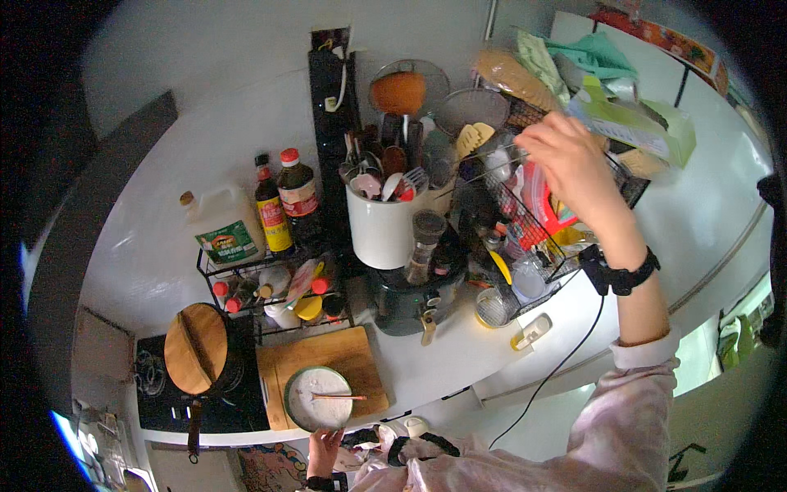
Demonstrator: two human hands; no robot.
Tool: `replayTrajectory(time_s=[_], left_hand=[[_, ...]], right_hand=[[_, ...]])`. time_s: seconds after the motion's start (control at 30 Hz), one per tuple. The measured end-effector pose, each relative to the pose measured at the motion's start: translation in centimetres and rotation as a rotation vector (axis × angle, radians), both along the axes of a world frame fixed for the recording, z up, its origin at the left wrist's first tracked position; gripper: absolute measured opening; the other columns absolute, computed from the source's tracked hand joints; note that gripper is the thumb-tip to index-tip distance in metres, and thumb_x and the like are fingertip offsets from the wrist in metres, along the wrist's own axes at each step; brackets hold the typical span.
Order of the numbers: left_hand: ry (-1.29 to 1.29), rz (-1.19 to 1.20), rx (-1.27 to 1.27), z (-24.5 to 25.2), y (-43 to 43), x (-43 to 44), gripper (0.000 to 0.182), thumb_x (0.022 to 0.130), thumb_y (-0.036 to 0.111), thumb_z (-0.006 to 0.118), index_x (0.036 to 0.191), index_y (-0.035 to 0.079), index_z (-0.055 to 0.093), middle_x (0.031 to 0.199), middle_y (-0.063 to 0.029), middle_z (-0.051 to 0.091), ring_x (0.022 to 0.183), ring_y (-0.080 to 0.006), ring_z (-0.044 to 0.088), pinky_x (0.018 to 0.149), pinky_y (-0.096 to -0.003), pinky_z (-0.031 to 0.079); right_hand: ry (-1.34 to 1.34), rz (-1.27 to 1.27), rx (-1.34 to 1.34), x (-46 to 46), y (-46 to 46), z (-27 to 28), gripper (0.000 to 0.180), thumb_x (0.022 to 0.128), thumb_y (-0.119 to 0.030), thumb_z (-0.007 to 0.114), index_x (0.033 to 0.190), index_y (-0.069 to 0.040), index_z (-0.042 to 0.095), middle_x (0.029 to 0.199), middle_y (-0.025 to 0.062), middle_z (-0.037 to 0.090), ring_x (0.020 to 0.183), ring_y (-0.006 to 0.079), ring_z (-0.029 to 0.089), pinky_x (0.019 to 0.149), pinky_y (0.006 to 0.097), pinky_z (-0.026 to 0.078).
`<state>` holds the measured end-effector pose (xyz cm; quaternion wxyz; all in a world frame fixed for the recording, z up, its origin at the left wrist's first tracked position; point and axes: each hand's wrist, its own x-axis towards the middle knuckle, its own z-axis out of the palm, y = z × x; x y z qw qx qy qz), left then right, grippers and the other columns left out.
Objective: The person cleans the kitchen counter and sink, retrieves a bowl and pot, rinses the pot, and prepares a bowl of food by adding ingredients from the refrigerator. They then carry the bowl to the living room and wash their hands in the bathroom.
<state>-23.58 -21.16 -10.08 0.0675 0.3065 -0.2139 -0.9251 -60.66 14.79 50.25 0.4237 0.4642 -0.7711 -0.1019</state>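
Note:
At the near edge of the counter, my left hand [324,448] grips the near rim of a green-rimmed bowl [295,413]. The bowl sits on a wooden cutting board [363,350] and holds a whitish content, with a slim utensil [341,397] resting in it. My right hand [565,169] is raised over a black wire rack [519,215] filled with packets, fingers bent downward. Its fingertips are by the rack's upper rim, and what lies under them is hidden. A red-edged plastic packet [547,203] is just below that hand.
A lidded pan [195,349] stands on the black cooktop [246,406] at left. Bottles, including a white jug [224,215], crowd a two-tier rack [246,267]. A white utensil crock [381,230] and a pepper grinder [425,246] top a dark appliance [406,301]. A cable [547,375] hangs from my right wrist.

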Motion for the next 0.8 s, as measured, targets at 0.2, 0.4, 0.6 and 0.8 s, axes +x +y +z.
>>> replayTrajectory(time_s=[0.2,0.4,0.6,0.8], left_hand=[[0.107,0.031,0.025,1.2,0.6,0.1,0.031,0.094,0.020,0.057,0.111,-0.006,0.053,0.122,-0.0200,0.059,0.121,-0.0349,0.053,0.114,-0.0486,0.039],[-0.019,-0.155,-0.418,2.1,0.4,-0.5,0.026,0.090,0.010,0.054,0.106,-0.011,0.055,0.115,-0.0191,0.061,0.113,-0.0324,0.059,0.107,-0.0436,0.047],[-0.098,-0.031,-0.110,4.5,-0.5,0.4,0.034,0.085,-0.003,0.045,0.118,-0.011,0.052,0.120,-0.0208,0.059,0.107,-0.0346,0.063,0.092,-0.0445,0.058],[-0.244,-0.037,-0.150,7.7,-0.7,4.3,0.057,0.080,-0.009,0.048,0.135,0.004,0.040,0.125,-0.0198,0.055,0.104,-0.0381,0.063,0.084,-0.0509,0.061]], right_hand=[[-0.021,-0.161,-0.392,6.8,2.5,0.0,0.025,0.086,-0.002,0.064,0.110,-0.004,0.068,0.109,0.0101,0.067,0.099,0.0270,0.061,0.089,0.0362,0.048],[-1.262,-0.111,-0.823,13.3,2.5,-18.1,0.029,0.082,-0.005,0.073,0.111,-0.005,0.068,0.108,0.0070,0.069,0.093,0.0169,0.063,0.086,0.0315,0.050],[-1.411,-0.185,-0.874,13.0,-8.5,-46.5,0.026,0.086,-0.004,0.068,0.111,-0.003,0.064,0.096,0.0145,0.065,0.082,0.0290,0.066,0.069,0.0346,0.054],[-1.281,-0.113,-0.747,14.5,-16.0,-58.9,0.039,0.086,0.000,0.060,0.125,-0.003,0.058,0.115,0.0217,0.060,0.109,0.0396,0.056,0.094,0.0453,0.048]])
